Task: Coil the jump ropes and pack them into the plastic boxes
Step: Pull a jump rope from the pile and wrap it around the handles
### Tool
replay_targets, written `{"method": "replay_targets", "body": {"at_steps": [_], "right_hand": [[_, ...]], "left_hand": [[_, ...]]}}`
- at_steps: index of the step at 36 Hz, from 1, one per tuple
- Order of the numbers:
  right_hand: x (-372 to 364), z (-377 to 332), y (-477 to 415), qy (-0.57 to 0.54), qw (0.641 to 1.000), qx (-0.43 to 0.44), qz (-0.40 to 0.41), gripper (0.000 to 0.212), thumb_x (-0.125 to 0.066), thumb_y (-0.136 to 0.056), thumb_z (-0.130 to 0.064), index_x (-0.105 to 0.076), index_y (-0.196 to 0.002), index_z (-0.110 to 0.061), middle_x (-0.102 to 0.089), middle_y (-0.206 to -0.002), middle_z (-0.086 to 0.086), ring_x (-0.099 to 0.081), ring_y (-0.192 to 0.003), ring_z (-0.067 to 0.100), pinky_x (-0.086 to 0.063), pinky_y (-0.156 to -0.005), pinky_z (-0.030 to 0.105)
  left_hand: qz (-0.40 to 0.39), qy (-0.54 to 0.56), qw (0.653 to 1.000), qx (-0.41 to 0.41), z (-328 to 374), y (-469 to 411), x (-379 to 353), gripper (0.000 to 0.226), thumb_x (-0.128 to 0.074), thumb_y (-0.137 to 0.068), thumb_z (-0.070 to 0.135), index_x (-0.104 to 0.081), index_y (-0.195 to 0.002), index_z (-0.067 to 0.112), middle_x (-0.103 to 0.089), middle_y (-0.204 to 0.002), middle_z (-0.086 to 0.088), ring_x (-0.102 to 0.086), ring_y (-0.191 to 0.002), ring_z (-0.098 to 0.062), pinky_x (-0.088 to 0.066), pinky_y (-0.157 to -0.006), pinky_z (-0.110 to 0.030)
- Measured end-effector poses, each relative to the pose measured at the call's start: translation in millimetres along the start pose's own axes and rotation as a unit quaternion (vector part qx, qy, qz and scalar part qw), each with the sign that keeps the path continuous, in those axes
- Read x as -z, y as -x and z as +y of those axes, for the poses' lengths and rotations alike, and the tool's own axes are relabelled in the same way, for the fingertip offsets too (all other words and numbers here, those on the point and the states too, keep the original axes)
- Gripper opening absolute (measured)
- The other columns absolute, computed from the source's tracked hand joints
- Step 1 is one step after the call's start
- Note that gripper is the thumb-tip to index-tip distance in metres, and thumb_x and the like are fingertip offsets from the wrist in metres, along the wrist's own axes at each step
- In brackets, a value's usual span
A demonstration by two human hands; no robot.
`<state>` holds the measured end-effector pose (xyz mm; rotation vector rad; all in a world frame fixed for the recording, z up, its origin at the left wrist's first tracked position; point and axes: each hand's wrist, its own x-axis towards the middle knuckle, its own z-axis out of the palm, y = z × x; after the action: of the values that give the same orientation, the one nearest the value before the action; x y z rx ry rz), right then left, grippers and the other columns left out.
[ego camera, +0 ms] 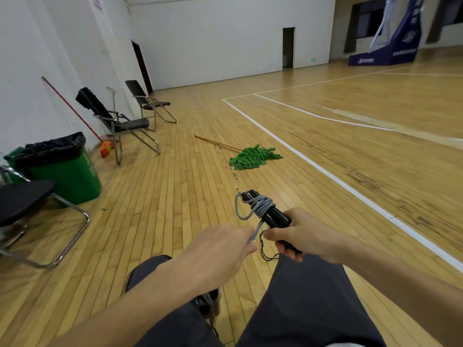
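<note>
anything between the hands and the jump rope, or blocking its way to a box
Nothing visible stands between them: the right hand grips the black handles, and the left hand pinches the grey cord wound round them. No plastic box is in view, so the path to one cannot be judged.

Soft, even indoor light fills the hall, seemingly from overhead. The white wall (225, 41) is bright but not blown out. The wooden floor (325, 116) shows a mild sheen, with faint diffuse shadows under the chairs (135, 123). Wide-angle distortion bends the court line (313, 162) and tilts the edges. The jump rope (261, 205) is sharp; the left hand (215, 251) is slightly soft.
</note>
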<state>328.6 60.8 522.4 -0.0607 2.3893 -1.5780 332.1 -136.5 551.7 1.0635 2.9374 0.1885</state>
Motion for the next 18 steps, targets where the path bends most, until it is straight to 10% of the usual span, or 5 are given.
{"method": "replay_targets", "body": {"at_steps": [7, 18], "right_hand": [[-7, -6, 2, 0.077, 0.995, -0.039, -0.050, 0.020, -0.064, -0.099, -0.022, -0.057, -0.104, -0.004, -0.062, -0.065, 0.004, -0.051, -0.047, 0.014, -0.046, -0.047, 0.025], [-10, -32, 18, 0.199, 0.959, -0.095, -0.176, 0.023, -0.064, -0.099, -0.023, -0.055, -0.084, -0.008, -0.057, -0.056, 0.000, -0.048, -0.042, 0.012, -0.046, -0.045, 0.022]], "left_hand": [[0.020, -0.165, 0.983, -0.072, -3, -5, 27, 0.033, -0.038, -0.105, 0.044, -0.059, -0.112, 0.019, -0.054, -0.090, 0.006, -0.049, -0.077, -0.012, -0.038, -0.068, -0.024], [-0.002, -0.014, 0.991, -0.134, -13, -31, 59, 0.032, -0.076, -0.079, 0.050, -0.073, -0.092, 0.021, -0.053, -0.070, 0.021, -0.051, -0.069, 0.008, -0.047, -0.076, -0.021]]}}
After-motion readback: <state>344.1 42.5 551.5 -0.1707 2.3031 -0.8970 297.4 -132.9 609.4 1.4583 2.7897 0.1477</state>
